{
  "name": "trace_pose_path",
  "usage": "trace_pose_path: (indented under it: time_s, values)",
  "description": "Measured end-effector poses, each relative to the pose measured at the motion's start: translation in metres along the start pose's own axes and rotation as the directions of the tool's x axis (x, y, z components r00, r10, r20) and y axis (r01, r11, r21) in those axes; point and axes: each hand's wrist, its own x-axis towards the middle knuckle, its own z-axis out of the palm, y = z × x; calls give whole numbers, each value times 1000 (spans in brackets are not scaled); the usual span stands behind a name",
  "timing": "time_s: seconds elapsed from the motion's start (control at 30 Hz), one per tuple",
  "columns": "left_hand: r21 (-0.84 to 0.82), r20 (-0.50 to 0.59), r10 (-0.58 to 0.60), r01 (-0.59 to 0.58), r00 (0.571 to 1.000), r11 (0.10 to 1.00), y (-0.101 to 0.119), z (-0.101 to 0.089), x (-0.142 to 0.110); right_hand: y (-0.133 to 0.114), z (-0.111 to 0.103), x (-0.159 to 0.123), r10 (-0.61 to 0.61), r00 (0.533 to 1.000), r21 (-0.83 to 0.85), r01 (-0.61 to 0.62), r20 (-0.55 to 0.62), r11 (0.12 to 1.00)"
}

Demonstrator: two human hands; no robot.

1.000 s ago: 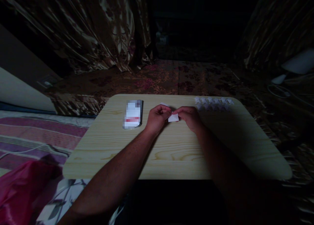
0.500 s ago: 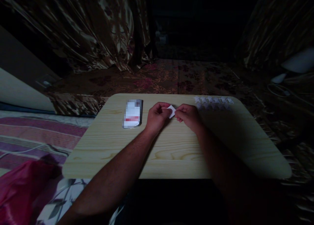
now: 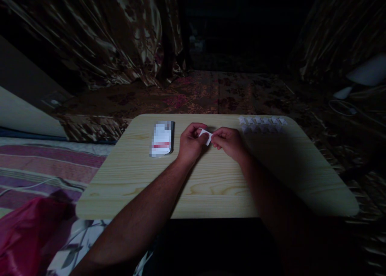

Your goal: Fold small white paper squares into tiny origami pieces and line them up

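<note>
A small white piece of paper [image 3: 206, 137] is held above the middle of the table, between both hands. My left hand [image 3: 193, 141] is closed on it, with the thumb pressed over its face. The fingertips of my right hand [image 3: 226, 141] pinch the paper's right corner. To the right of my hands, near the table's far edge, lie several small pale folded pieces [image 3: 258, 121] in two rows. Left of my left hand, a flat packet or phone-like item [image 3: 161, 139] lies on the table, its face blurred out.
The light wood table [image 3: 126, 187] has rounded corners. Behind it are a patterned cloth-covered ledge [image 3: 177, 97] and a curtain [image 3: 141, 35]. At the left are striped bedding [image 3: 78, 157] and a pink cloth or bag [image 3: 30, 232]. A white lamp-like object [image 3: 368, 71] stands far right.
The paper has turned a little and now sits further into my left hand. My right hand has moved slightly left along with it. The items on the table stay in place.
</note>
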Motion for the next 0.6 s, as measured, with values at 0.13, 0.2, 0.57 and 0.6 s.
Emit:
trace_pose_path:
  time_s: [0.13, 0.2, 0.57, 0.6]
  values:
    - [47, -5, 18, -17, 1000, 999, 0, 0, 0, 0, 0, 0, -14, 1000, 14, 14, -11, 1000]
    - [51, -19, 15, -14, 1000, 999, -1, -1, 0, 0, 1, 0, -14, 1000, 16, 14, -14, 1000]
    - [34, -41, 1, 0, 999, 999, -3, -1, 0, 1, 1, -1, -20, 1000, 23, 20, -7, 1000]
    - [34, -43, 0, 1, 999, 999, -3, -1, 0, 1, 1, -1, -21, 1000, 25, 21, -7, 999]
